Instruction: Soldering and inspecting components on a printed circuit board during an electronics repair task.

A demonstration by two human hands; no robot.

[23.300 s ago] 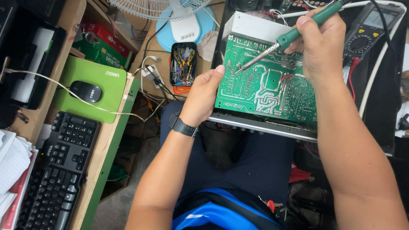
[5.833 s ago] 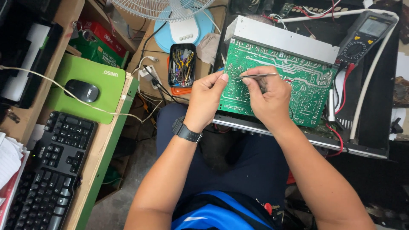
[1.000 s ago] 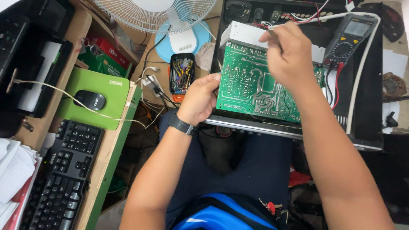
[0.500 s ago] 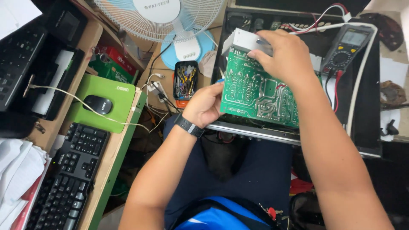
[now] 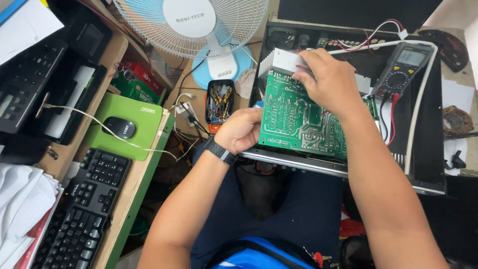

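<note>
Circuit board [image 5: 298, 119]: green, solder side up, propped on open black chassis [image 5: 428, 129] above lap. Left hand [image 5: 241, 130]: curled, gripping board's left edge. Right hand [image 5: 328, 82]: fingers closed over board's top edge at metal heatsink [image 5: 281, 61]. Multimeter [image 5: 406, 67] just right of right hand. Fan [image 5: 199, 25], parts tin [image 5: 220, 99] to left.

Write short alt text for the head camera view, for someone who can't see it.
Seen from above, a seated person's left hand grips the left edge of a green circuit board while the right hand rests on its top edge. A multimeter lies to the right, with a fan, mouse and keyboard to the left.
</note>
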